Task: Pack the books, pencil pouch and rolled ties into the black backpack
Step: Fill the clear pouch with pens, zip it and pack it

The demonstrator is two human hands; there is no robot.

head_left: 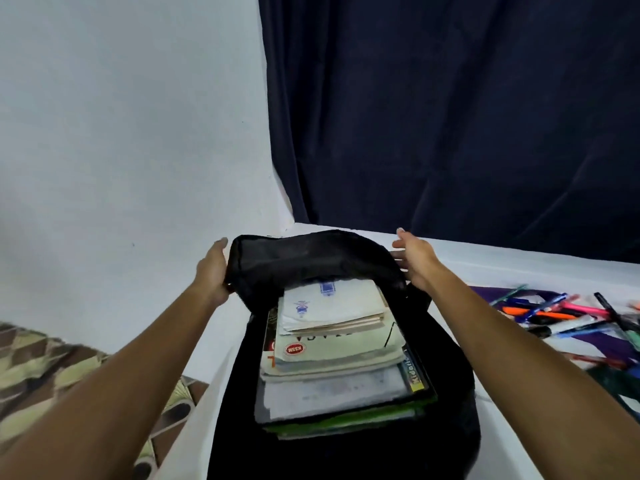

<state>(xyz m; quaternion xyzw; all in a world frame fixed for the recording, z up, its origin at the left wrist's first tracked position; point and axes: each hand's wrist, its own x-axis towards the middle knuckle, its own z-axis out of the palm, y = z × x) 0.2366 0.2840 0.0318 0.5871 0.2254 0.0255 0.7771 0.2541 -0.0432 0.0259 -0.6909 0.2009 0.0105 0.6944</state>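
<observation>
The black backpack [311, 258] lies open on the white table [519, 271], its top flap raised at the far end. A stack of books [332, 355] fills its main compartment, pale covers on top and a green-edged one at the bottom. My left hand [213, 271] grips the flap's left edge with thumb and fingers curled round it. My right hand [414, 259] is at the flap's right side, fingers stretched out and relaxed, touching or just beside the fabric. Neither a pencil pouch nor rolled ties can be made out.
Several loose pens and markers [554, 313] lie scattered on a purple cloth [606, 344] at the right of the table. A dark blue curtain [450, 116] hangs behind it. A white wall is at the left, with patterned floor [52, 368] below.
</observation>
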